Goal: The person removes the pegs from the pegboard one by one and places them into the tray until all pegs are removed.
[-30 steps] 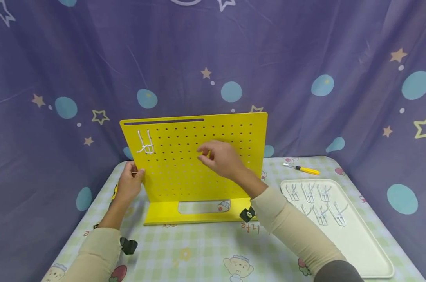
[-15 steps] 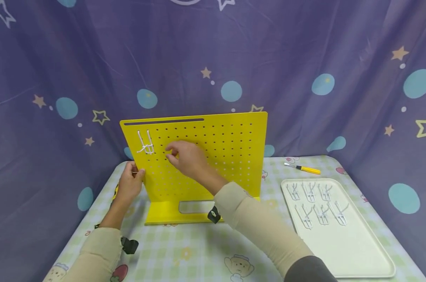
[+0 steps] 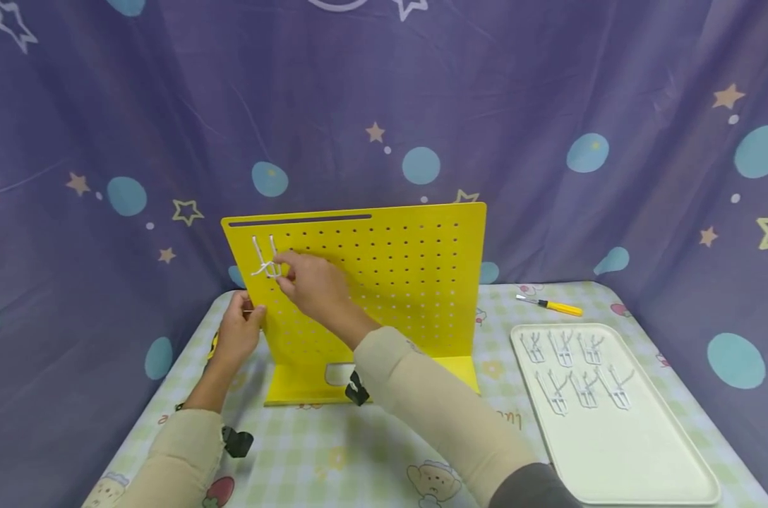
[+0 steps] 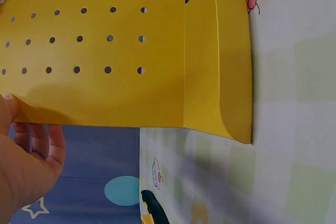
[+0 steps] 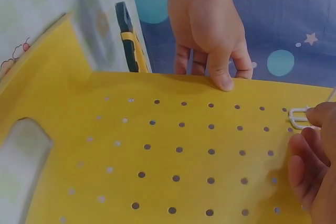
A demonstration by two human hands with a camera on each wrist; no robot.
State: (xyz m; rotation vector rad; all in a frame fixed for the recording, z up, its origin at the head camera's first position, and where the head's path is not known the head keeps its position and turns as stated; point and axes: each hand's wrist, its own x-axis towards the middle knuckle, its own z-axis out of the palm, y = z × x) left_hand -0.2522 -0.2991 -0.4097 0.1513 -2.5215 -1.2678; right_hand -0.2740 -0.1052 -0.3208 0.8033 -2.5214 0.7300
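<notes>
A yellow pegboard (image 3: 422,310) stands upright on its folded base. My left hand (image 3: 239,330) grips its left edge, thumb on the front and fingers behind, as the left wrist view also shows. At the upper left of the board hangs a white wire pegboard hook (image 3: 266,269) with two long prongs. My right hand (image 3: 320,288) reaches across the board and pinches the hook's lower right part between thumb and fingers. In the right wrist view, the looped end of the hook (image 5: 292,120) shows beside the right fingertips (image 5: 296,174).
On the right, a cream tray (image 3: 625,451) holds several more wire hooks (image 3: 615,388) in two rows. Behind it lies a screwdriver (image 3: 558,307) with a yellow handle. A black-and-yellow tool (image 5: 134,48) lies left of the board. A purple curtain (image 3: 371,85) hangs behind.
My right hand has moved left across the front of the board, from its middle to the hook, and now has its fingers on it. The left hand keeps its grip on the edge.
</notes>
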